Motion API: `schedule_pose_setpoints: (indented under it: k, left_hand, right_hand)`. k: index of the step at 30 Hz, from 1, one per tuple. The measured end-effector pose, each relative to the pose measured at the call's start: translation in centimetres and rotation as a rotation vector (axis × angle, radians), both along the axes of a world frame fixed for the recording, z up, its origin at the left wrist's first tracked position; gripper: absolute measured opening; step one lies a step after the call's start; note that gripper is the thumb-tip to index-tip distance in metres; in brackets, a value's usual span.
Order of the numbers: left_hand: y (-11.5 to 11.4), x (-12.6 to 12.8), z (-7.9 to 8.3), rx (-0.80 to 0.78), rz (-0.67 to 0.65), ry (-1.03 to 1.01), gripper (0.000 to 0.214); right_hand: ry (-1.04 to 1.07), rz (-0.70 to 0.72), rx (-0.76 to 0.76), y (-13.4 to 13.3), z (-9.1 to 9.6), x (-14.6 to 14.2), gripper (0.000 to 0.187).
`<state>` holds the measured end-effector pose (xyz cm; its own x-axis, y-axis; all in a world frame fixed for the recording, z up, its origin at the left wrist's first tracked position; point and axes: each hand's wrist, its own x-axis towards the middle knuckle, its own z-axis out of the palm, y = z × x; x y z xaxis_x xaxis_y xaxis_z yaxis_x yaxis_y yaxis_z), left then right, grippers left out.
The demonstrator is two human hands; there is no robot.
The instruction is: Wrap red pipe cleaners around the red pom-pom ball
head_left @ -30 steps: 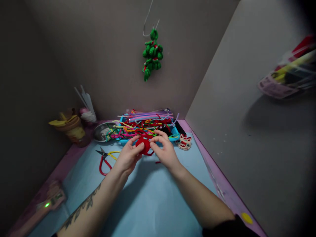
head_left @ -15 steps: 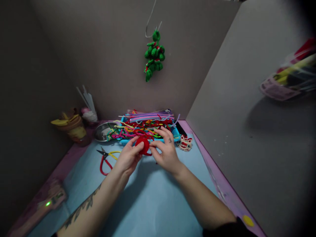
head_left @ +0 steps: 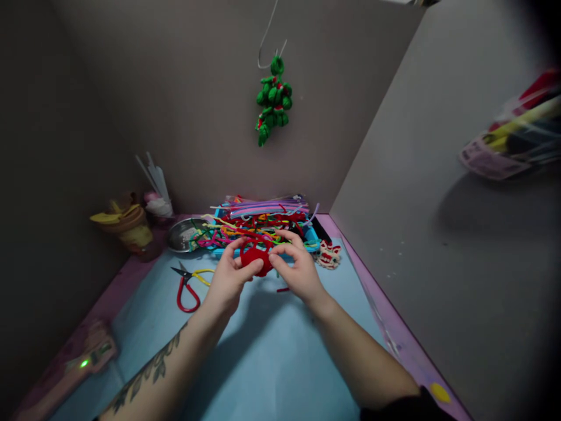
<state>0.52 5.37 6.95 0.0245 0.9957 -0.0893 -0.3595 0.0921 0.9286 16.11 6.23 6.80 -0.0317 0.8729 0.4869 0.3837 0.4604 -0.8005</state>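
Between both hands, above the blue mat, is a red fuzzy piece (head_left: 255,257) that looks made of pipe cleaner, with a rounded body and thin loops at its top. My left hand (head_left: 234,272) is closed on its left side, thumb across the front. At the right edge my right hand (head_left: 298,266) pinches it between thumb and index finger, the other fingers raised. A short red strip (head_left: 283,290) lies on the mat beneath the right hand. Just behind the hands stands a blue tray (head_left: 312,237) heaped with many-coloured pipe cleaners (head_left: 263,222).
Red-and-yellow-handled scissors (head_left: 188,292) lie left on the blue mat (head_left: 280,362). Behind them sit a metal bowl (head_left: 177,237) and a pot (head_left: 135,234). A hot glue gun (head_left: 94,354) with a green light rests front left. A green ornament (head_left: 274,99) hangs on the wall; a red-and-white piece (head_left: 328,255) lies right.
The red piece has turned from a round, flat face to a view showing loops on top. My right hand has moved slightly closer against it. The red strip on the mat shows more.
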Motion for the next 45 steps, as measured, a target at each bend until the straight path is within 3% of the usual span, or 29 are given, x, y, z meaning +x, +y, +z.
schedule_pose_setpoints:
  k: [9, 15, 30, 45]
  left_hand:
    - [-0.3, 0.3, 0.3, 0.043, -0.020, 0.042, 0.091]
    - [-0.2, -0.1, 0.8, 0.029, -0.047, 0.032, 0.094]
    - [-0.3, -0.3, 1.0, -0.057, -0.131, -0.084, 0.096]
    - [-0.1, -0.6, 0.6, -0.016, -0.158, -0.045, 0.089]
  right_hand:
    - [0.108, 0.034, -0.132, 0.0, 0.1, -0.1, 0.016]
    - [0.107, -0.063, -0.008, -0.1, 0.2, 0.2, 0.007]
    - [-0.104, 0.113, 0.143, -0.1, 0.5, 0.6, 0.005]
    - [-0.087, 0.248, 0.109, -0.2, 1.0, 1.2, 0.004]
